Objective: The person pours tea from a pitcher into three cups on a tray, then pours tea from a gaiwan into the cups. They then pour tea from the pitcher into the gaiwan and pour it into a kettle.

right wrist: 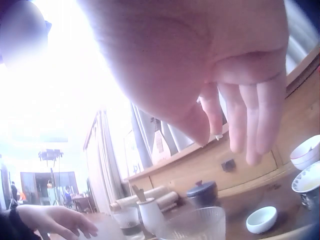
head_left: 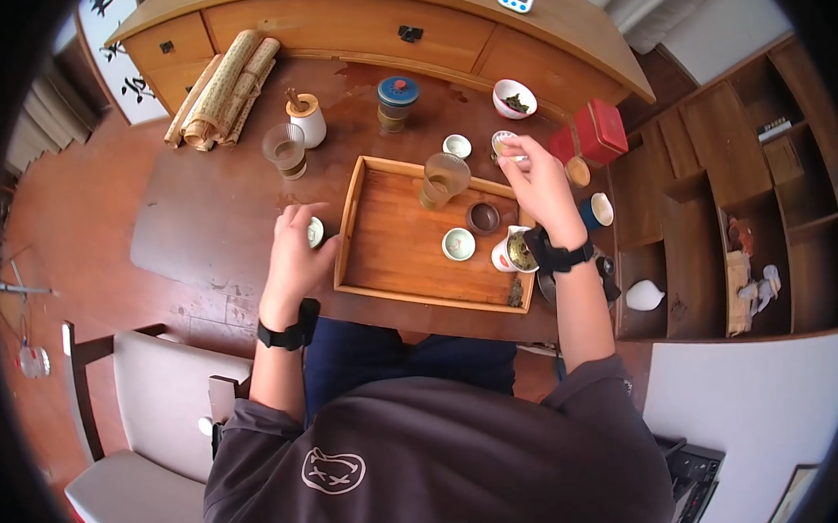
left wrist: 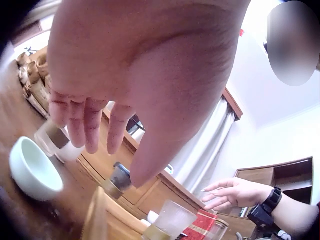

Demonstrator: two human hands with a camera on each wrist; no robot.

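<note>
The left hand (head_left: 297,251) hovers at the tray's left, its fingers loosely extended and empty, over a pale green cup (head_left: 316,232) on the table. In the left wrist view that cup (left wrist: 36,168) stands below the palm, apart from the fingers. Over the tray's upper right corner the right hand (head_left: 539,183) hangs with fingers relaxed, close to a small patterned cup (head_left: 505,146). The right wrist view shows this patterned cup (right wrist: 306,184) to the side of the empty right fingers. A white cup (right wrist: 261,220) stands below them.
The wooden tray (head_left: 392,295) holds a glass pitcher (head_left: 444,180), a brown cup (head_left: 483,218), a pale cup (head_left: 457,244) and a lidless vessel with leaves (head_left: 520,251). Beyond it stand a blue-lidded jar (head_left: 398,92), a leaf bowl (head_left: 514,99) and a red box (head_left: 600,132). Another glass (head_left: 285,152) stands upper left.
</note>
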